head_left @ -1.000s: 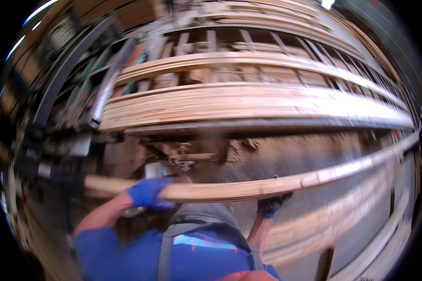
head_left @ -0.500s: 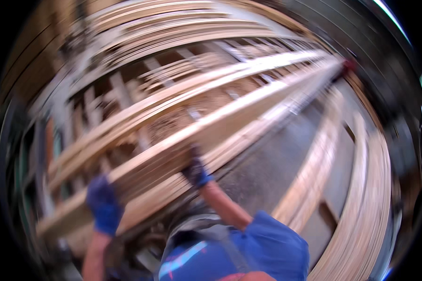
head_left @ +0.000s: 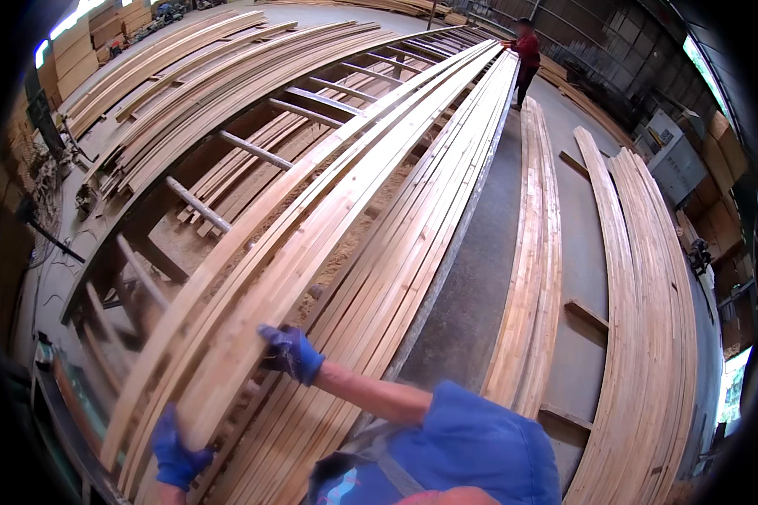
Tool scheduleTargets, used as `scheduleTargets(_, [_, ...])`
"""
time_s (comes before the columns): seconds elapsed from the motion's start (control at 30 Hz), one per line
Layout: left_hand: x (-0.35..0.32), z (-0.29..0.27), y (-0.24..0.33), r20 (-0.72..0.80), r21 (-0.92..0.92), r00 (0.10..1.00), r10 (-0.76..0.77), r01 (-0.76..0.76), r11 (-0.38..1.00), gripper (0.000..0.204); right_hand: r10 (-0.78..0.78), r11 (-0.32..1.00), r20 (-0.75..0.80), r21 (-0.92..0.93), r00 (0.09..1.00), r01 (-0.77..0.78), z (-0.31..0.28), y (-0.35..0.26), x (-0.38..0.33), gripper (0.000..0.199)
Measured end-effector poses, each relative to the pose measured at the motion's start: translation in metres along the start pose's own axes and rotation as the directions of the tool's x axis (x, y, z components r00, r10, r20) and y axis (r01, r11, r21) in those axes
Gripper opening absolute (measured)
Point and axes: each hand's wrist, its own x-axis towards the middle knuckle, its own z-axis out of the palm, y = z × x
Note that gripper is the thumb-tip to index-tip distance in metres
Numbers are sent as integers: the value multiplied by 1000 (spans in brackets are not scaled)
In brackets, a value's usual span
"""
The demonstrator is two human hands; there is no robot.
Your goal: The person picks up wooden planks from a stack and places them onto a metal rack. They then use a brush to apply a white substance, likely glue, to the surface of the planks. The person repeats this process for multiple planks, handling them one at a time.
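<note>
A long, pale wooden board (head_left: 299, 290) runs away from me over a roller frame, its broad face upward. My right hand (head_left: 291, 353), in a blue-and-dark work glove, is closed on the board's right edge. My left hand (head_left: 177, 454), in a similar glove, grips the board near its close end; part of the grip is hidden. Narrower boards (head_left: 219, 282) lie along its left side. To the right, a row of long strips (head_left: 400, 278) rests side by side on the same frame.
Metal rollers (head_left: 253, 150) cross the frame on the left. More boards are stacked on the floor at the left (head_left: 173, 109) and right (head_left: 648, 320). A co-worker in a red top (head_left: 526, 50) stands at the far end, hands near the boards. Sawdust lies below the frame.
The board between my hands showed a tall side face; now its broad face is up, separated from the strips on the right. The view has turned, and the far co-worker shows clearly.
</note>
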Motion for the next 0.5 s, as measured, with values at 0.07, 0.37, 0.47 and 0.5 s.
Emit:
scheduleTargets(0.07, [23,18,-9,99,-8,995,18,-18,1000,120,24,999,-44,-42,999,-26,-8,-2,19,50])
scheduleTargets(0.37, [50,56,-41,108,10,994,-17,16,1000,122,131,984,-68,-114,989,-138,-14,-3,53,43])
scheduleTargets(0.47, [61,61,-18,105,-32,994,-15,18,999,120,310,885,-26,-356,950,-299,-35,-24,40,43])
scheduleTargets(0.5, [63,56,-14,89,-23,996,-8,10,1000,119,390,813,15,-476,921,-337,-29,-38,31,43])
